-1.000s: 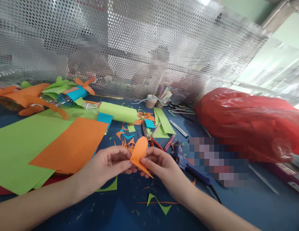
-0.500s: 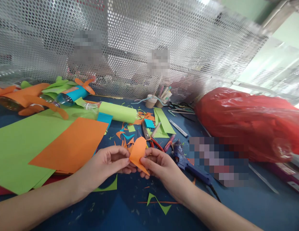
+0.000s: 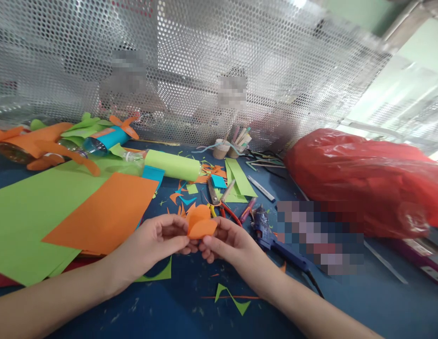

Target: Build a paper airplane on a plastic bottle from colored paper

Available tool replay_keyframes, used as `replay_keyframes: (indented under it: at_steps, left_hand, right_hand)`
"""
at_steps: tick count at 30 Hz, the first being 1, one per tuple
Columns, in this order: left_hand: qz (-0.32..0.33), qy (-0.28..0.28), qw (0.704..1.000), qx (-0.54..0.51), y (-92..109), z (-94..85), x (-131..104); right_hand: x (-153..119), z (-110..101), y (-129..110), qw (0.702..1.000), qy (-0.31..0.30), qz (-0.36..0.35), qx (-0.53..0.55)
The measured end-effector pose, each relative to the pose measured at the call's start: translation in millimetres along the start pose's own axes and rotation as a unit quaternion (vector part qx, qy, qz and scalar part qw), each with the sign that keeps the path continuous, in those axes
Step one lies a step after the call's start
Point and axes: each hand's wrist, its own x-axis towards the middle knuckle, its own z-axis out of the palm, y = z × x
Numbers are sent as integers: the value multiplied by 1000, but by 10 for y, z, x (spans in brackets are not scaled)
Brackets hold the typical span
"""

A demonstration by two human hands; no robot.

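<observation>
We are angling our bare left forearm (image 3: 70,292) inward from the left edge of the view and our bare right forearm (image 3: 303,296) inward from the lower right. Our bare left hand (image 3: 162,238) is facing our bare right hand (image 3: 231,240) just beside it, both forming a pinching grip. Our left thumb (image 3: 178,243) is pointing right, with the index finger (image 3: 171,220) arching above it; our right thumb (image 3: 213,242) is pointing left, the fingers curling behind. Our lower fingertips are sitting close together, their contact being unclear.
</observation>
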Motion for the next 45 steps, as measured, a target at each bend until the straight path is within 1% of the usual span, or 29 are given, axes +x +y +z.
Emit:
replay_keyframes:
  at_steps: [6,10,13,15,19,22,25,28,31,33,37,39,43,45]
  left_hand:
    - [14,-21,999,34,3,2,0]
    - [7,-29,999,44,-14,-4,9]
    - [22,-32,998,46,-10,0,13]
    - [28,-25,999,34,10,11,8]
    - [9,6,1000,26,48,36,-9]
    - [5,16,1000,24,42,35,-12]
    - [6,17,1000,7,20,15,-5]
    - [6,10,1000,-13,10,-6,1]
    - [9,14,1000,0,22,-9,1]
    - [12,24,999,22,37,-8,-4]
    - [21,35,993,109,55,-21,-10]
    - [31,39,988,146,52,-31,-5]
    - [57,33,990,127,24,-45,20]
    - [65,30,990,123,9,-49,29]
  right_hand:
    - [-16,10,-33,1000,-6,8,-4]
    - [-9,5,-16,1000,-1,2,-5]
    - [7,-7,7,1000,-3,0,-17]
    - [14,-14,22,1000,-4,-2,-28]
    - [9,-16,42,999,-10,-7,-52]
    - [-3,-7,34,998,-6,-11,-60]
    - [-18,6,7,999,-7,-21,-43]
    - [-33,12,-15,1000,2,-14,-18]
    - [-41,9,-18,1000,21,-16,2]
    - [-42,8,-18,1000,21,-20,2]
    - [-45,25,-39,998,-1,-27,-62]
    - [-57,42,-63,997,-12,-34,-73]
    - [-84,60,-94,997,-50,-22,-50]
    - [-85,54,-71,995,-54,-37,-70]
